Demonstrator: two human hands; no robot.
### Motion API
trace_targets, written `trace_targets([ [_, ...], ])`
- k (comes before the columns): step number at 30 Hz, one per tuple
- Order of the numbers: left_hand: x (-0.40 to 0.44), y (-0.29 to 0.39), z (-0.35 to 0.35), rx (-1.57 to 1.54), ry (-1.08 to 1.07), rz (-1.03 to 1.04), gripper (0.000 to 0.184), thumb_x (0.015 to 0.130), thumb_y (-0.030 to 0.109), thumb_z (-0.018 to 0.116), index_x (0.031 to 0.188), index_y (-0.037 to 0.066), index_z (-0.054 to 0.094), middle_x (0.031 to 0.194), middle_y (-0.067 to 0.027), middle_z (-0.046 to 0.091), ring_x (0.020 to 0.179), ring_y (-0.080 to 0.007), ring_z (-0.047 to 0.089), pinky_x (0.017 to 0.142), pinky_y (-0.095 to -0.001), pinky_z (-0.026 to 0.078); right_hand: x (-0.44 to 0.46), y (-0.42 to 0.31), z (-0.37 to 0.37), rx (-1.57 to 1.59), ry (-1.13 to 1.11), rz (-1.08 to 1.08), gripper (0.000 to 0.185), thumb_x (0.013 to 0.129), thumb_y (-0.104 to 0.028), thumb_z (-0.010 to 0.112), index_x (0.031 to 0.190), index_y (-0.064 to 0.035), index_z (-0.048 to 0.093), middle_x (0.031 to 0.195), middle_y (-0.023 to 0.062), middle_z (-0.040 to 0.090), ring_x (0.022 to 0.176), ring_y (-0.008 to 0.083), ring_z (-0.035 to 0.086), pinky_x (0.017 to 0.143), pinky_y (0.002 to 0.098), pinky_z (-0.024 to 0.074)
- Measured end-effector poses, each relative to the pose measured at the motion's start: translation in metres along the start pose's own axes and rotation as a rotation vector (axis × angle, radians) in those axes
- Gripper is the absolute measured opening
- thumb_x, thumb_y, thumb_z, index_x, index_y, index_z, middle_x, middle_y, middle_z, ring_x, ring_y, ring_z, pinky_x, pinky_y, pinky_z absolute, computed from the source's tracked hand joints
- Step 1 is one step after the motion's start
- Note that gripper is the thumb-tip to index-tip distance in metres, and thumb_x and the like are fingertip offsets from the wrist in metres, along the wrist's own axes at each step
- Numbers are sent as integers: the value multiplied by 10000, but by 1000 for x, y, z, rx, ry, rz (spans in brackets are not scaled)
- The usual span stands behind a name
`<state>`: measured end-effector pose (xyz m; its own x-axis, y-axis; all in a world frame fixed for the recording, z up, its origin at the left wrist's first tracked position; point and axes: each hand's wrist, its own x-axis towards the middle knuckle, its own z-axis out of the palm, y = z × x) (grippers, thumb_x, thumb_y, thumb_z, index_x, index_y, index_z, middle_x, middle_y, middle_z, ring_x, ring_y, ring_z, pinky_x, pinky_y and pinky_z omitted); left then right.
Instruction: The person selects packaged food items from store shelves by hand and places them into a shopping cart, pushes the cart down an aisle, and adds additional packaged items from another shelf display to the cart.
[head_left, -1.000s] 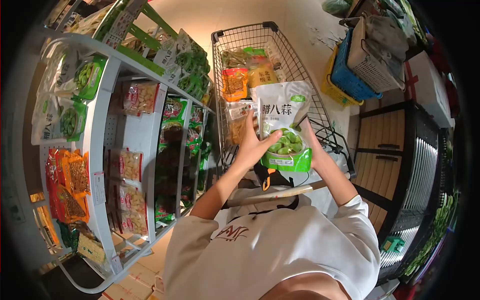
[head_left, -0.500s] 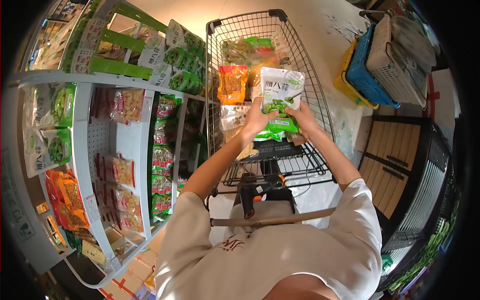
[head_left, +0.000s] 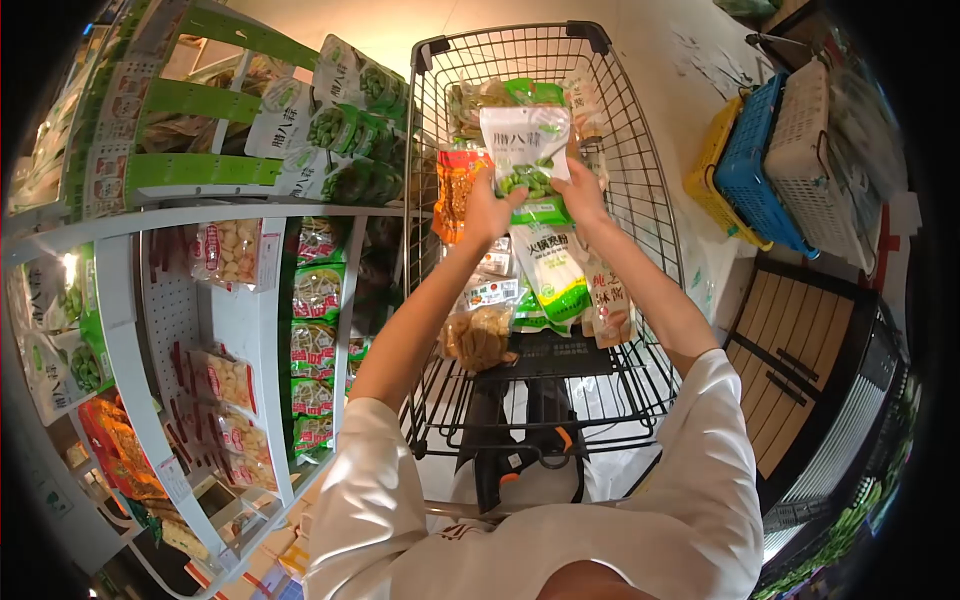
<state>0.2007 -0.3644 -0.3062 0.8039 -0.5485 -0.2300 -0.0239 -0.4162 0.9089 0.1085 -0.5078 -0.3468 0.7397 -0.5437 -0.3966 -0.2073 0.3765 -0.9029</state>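
1. Over the middle of the cart (head_left: 662,215), a white-and-green pouch (head_left: 526,150) sits in the grip of both hands
2. Left hand (head_left: 489,210) and right hand (head_left: 584,200) pinch its opposite sides
3. Orange packet (head_left: 455,185) beside the left hand

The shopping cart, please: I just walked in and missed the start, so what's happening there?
A person holds a white and green pouch over the shopping cart, left hand and right hand gripping opposite sides. Other packets lie in the cart, including an orange one. A rack of packaged goods stands to the left, with baskets to the right.
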Motion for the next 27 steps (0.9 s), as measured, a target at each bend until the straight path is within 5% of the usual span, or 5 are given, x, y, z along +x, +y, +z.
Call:
trace_targets([
  [8, 84, 7, -56, 699, 198, 99, 438, 853, 246, 595, 1243, 72, 499, 1216, -247, 535, 1083, -386, 560, 901, -473, 462, 112, -13, 88, -270, 64, -321, 388, 784, -55, 624, 1163, 10, 573, 1066, 189, 650, 1027, 280, 619, 888, 357, 470],
  [10, 76, 0, -52, 1014, -155, -181, 394, 862, 234, 548, 1243, 135, 531, 1259, -245, 482, 1134, -398, 521, 916, -497, 454, 146, 55, 93, -387, -76, -204, 405, 802, -81, 615, 1192, 10, 553, 1126, 176, 630, 1040, 245, 597, 893, 340, 465],
  [15, 20, -7, -33, 799, -97, -17, 314, 843, 185, 573, 1118, 33, 576, 1126, -194, 584, 1027, -380, 583, 875, -459, 482, 95, 34, 81, -708, -77, -36, 339, 821, -148, 591, 1126, 0, 610, 1129, 200, 642, 1031, 286, 626, 887, 352, 481],
  [19, -38, 20, -52, 328, 53, 219, 247, 857, 165, 605, 1042, 3, 585, 1004, -180, 630, 884, -327, 634, 812, -407, 496, 65, 23, 48, -617, 55, -385, 238, 863, -152, 577, 1046, -11, 632, 920, 121, 681, 871, 207, 650, 773, 309, 499],
  [27, -282, 55, -160, -378, 225, -72, 303, 984, 249, 499, 822, 12, 596, 633, -6, 524, 582, -80, 468, 550, -247, 381, -179, -34, 30, -430, -619, -5, 228, 933, -198, 565, 901, 10, 653, 744, 13, 624, 635, 79, 516, 608, 244, 447],
])
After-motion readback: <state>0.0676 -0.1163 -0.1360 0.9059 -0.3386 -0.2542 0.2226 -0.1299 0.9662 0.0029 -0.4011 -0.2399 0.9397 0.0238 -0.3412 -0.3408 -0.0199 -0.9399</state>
